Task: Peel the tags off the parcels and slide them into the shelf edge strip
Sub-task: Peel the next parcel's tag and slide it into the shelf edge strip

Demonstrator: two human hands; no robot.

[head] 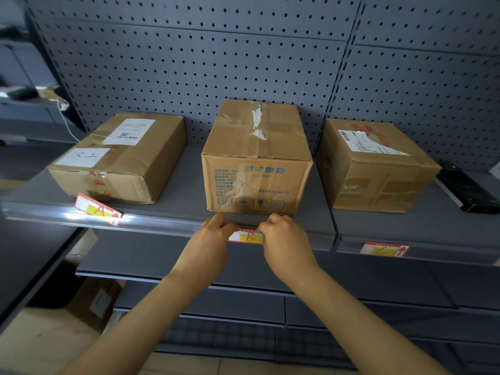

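3 closed cardboard boxes stand in a row on a grey shelf [184, 169] backed by pegboard [189, 66]; what is inside them cannot be seen.

The left box [119, 158] lies low and flat, taped, with a white shipping label bearing a barcode and a second white sticker with handwritten marks too unclear to read. Red printing runs along its tape. In front of it, tag A [98, 209] sits tilted, one end in the clear edge strip [54, 212], the other raised over the shelf; it is red and yellow with a red "A".

The middle box [257, 163] is taller, sealed with clear tape, with blue Chinese print and 4 handling symbols on its front; the text is too blurred to read. Just below it, tag B [246, 236] lies along the strip, showing a red "B" on yellow. The left hand [213, 234] pinches its left end with curled fingers, and the right hand [281, 234] pinches its right end the same way.

The right box [376, 166] carries a white barcode label and red print on top. Below it, tag C [384, 249] sits flat in the strip, marked with a red "C" and an arrow. A black device [468, 193] lies at the far right.
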